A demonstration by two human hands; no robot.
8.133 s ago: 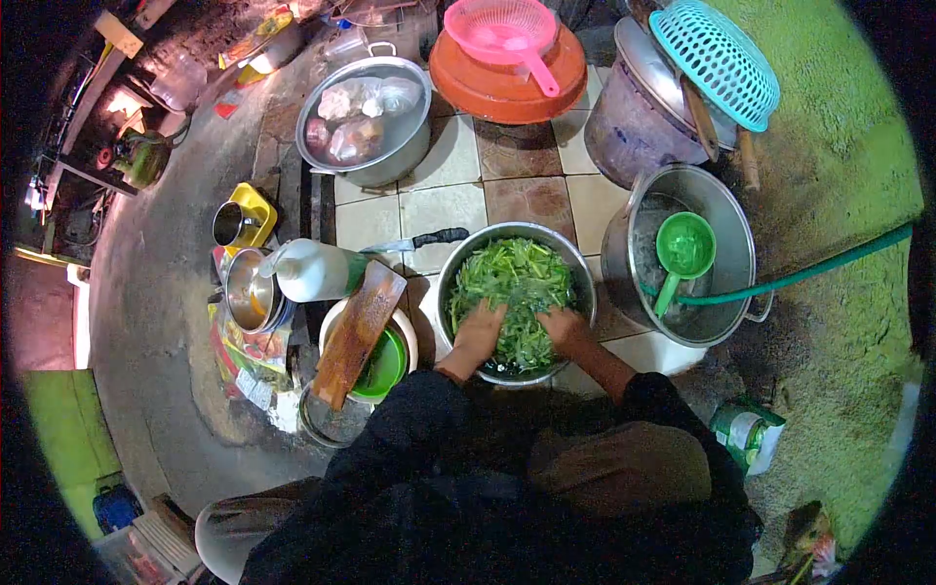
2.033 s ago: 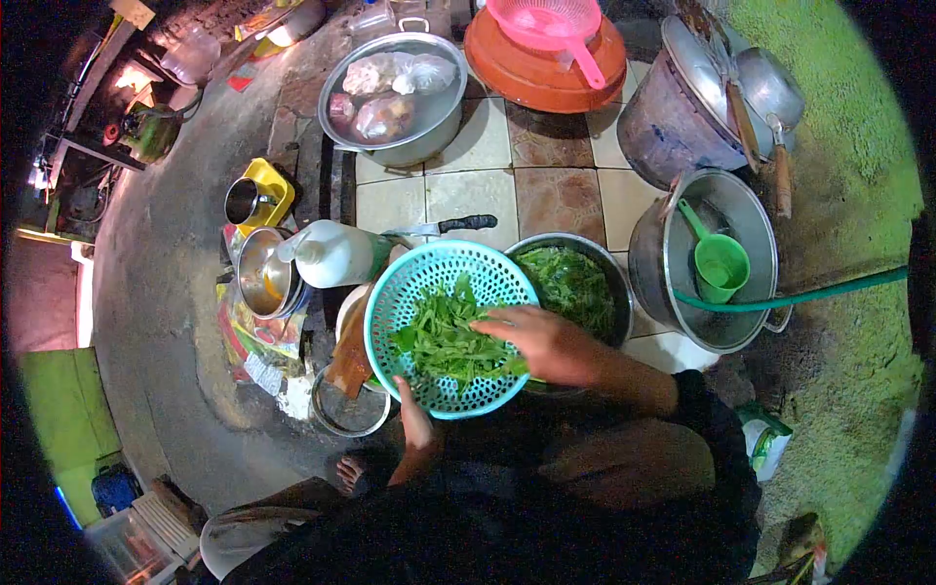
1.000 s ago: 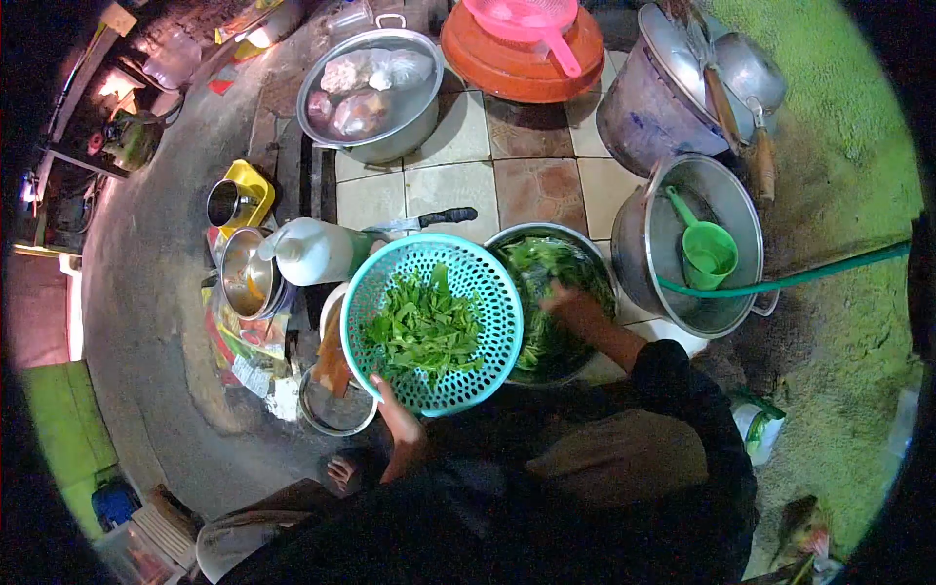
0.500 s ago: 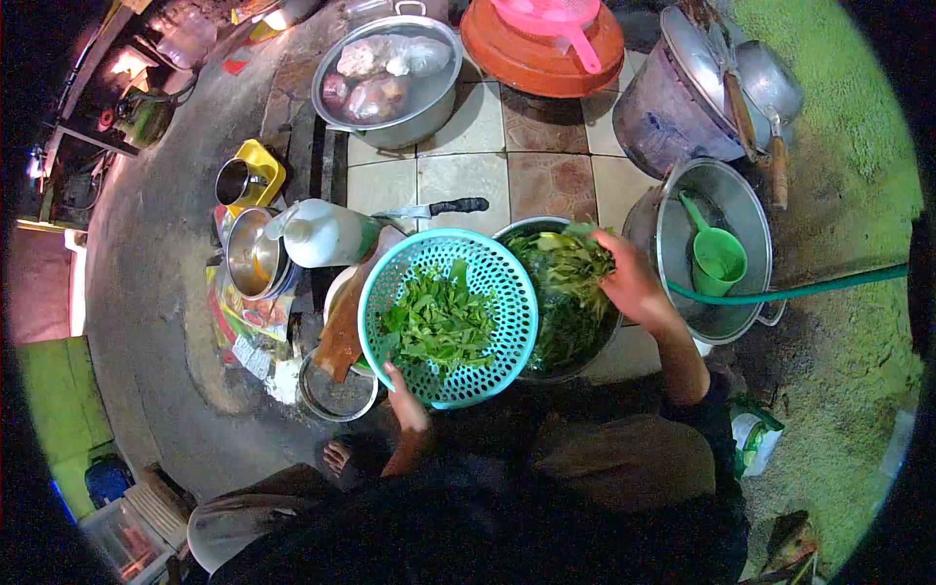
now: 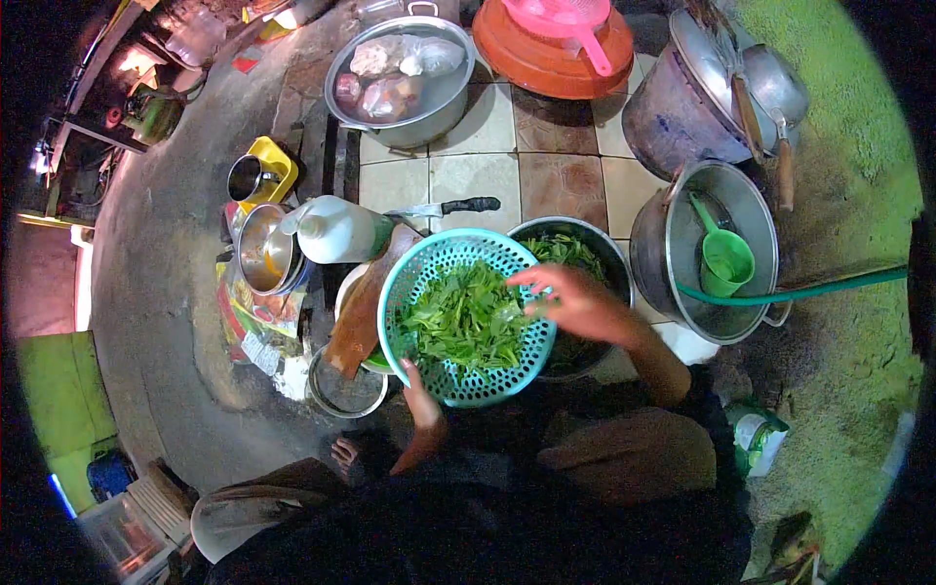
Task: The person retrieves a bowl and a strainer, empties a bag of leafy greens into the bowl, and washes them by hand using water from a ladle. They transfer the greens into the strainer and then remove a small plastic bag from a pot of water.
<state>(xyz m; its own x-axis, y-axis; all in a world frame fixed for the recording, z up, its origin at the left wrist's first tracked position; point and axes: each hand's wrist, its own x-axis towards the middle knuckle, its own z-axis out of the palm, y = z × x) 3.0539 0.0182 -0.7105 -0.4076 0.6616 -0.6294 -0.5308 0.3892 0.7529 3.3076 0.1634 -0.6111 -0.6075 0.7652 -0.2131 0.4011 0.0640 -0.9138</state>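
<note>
A turquoise colander (image 5: 390,336) holds a heap of cut green leaves (image 5: 466,317). My left hand (image 5: 422,400) grips its near left rim, with the thumb showing on the outside. Over the colander's right side is my right hand (image 5: 565,297), its fingers apart and pointing left above the leaves, with nothing held in them. Beneath that hand and partly behind the colander stands a metal pot (image 5: 624,278) with more greens (image 5: 565,252) in it.
A knife (image 5: 468,206) lies on the tiles beyond the colander. Left stand a white jug (image 5: 336,231) and metal bowls (image 5: 255,261). Right is a large pot (image 5: 673,219) with a green dipper (image 5: 726,261) and hose (image 5: 829,286). A basin (image 5: 419,119) holds bagged food.
My right hand has moved left from the pot to the colander and let go of its bunch of greens. The leaf heap in the colander is larger.
</note>
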